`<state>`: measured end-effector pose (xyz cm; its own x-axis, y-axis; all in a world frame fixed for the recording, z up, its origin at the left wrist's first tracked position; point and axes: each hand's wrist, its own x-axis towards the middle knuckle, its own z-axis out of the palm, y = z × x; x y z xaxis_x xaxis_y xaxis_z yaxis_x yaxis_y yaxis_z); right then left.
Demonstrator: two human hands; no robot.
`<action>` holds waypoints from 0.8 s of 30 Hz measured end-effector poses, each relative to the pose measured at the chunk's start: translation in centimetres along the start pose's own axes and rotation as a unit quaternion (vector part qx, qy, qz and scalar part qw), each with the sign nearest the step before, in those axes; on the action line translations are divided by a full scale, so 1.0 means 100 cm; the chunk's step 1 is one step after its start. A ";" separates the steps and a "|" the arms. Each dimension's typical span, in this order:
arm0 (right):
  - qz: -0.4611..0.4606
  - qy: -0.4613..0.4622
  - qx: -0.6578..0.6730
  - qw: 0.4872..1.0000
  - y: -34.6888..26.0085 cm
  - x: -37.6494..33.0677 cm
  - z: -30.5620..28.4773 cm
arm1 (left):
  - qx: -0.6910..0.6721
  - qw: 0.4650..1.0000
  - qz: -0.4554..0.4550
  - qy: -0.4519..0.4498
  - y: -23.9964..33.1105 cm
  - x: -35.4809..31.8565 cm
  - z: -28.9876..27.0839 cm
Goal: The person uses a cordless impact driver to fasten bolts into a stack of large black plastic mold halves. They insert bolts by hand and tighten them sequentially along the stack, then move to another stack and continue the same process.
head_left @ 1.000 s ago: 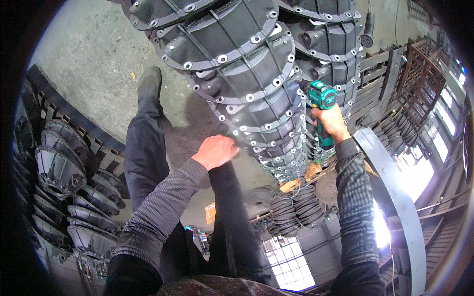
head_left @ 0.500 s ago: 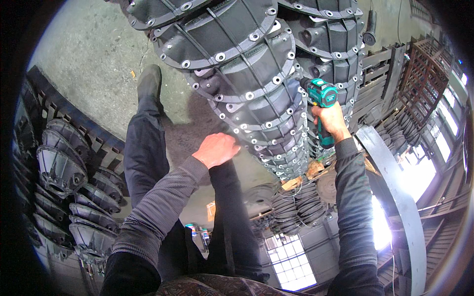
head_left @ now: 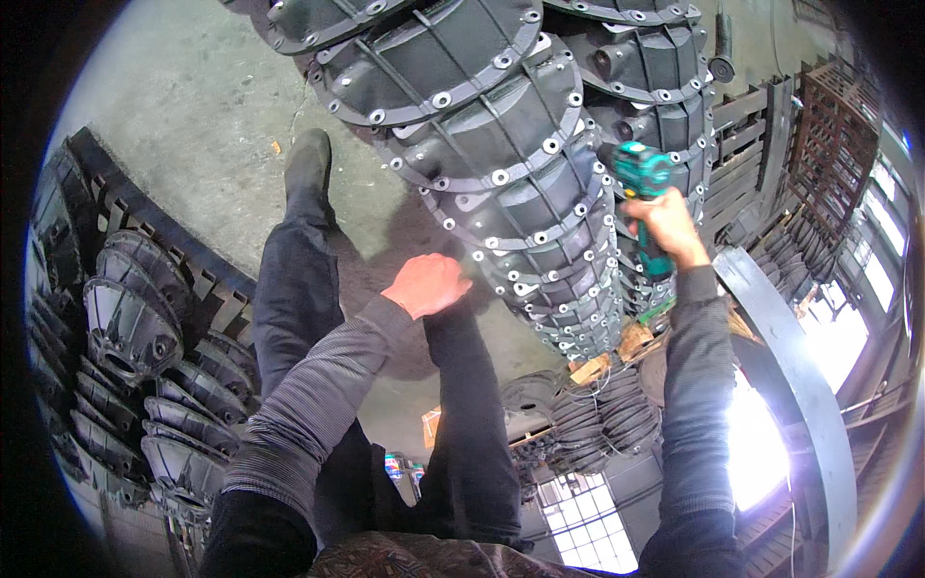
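Head view: right hand (head_left: 669,223) fingers wrapped around teal drill (head_left: 643,193).

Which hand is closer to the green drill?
Right. The right hand grips the green drill by its handle; the left hand hangs empty, well to its left, over the leg.

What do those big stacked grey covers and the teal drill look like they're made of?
The stacked covers look like cast metal, perhaps aluminium: dull grey, ribbed, with bright bolts round the rims. The drill in the right hand seems to have a glossy teal plastic shell, dark at the nose.
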<state>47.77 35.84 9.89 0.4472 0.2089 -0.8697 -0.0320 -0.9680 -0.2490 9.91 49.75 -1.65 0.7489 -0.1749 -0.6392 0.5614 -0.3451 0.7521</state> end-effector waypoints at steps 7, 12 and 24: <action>0.013 -0.018 0.018 1.000 0.006 -0.099 -0.009 | -0.005 0.999 0.018 0.035 0.005 -0.005 0.011; 0.018 0.017 0.173 0.985 0.034 -0.125 0.123 | 0.008 1.000 0.010 0.024 0.001 -0.010 0.014; 0.065 0.025 0.123 0.990 0.034 -0.112 0.222 | -0.002 1.000 -0.012 -0.005 0.002 -0.026 0.008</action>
<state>22.75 33.31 9.34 0.4679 0.0728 -0.8808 -0.3058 -0.9217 -0.2386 7.78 49.41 -0.02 0.7319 -0.1763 -0.6583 0.5800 -0.3460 0.7375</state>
